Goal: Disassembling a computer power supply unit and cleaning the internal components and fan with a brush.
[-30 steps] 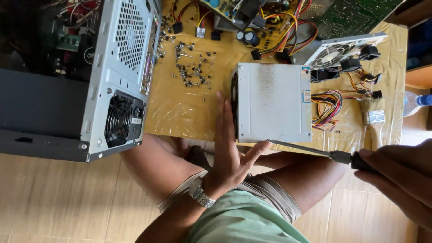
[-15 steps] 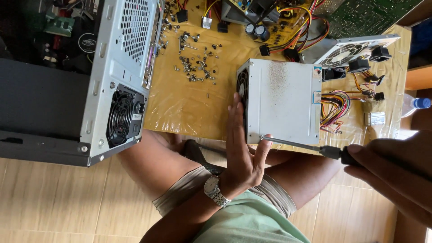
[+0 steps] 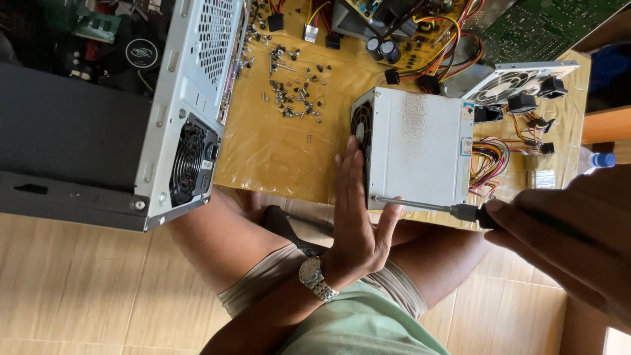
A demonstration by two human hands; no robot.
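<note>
Left hand (image 3: 355, 227) lies flat, fingers apart, against the fan side of the grey power supply box (image 3: 420, 148) on the yellow mat (image 3: 276, 151), bracing it; right hand (image 3: 565, 236) grips a screwdriver (image 3: 427, 206), tip at the box's near corner. Loose screws (image 3: 292, 98) lie beside an open computer case (image 3: 190, 112).

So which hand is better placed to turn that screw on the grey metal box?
The right hand, probably: it grips the screwdriver, whose tip meets the power supply box at its near corner. The left hand lies flat against the box's fan side, bracing it.
</note>
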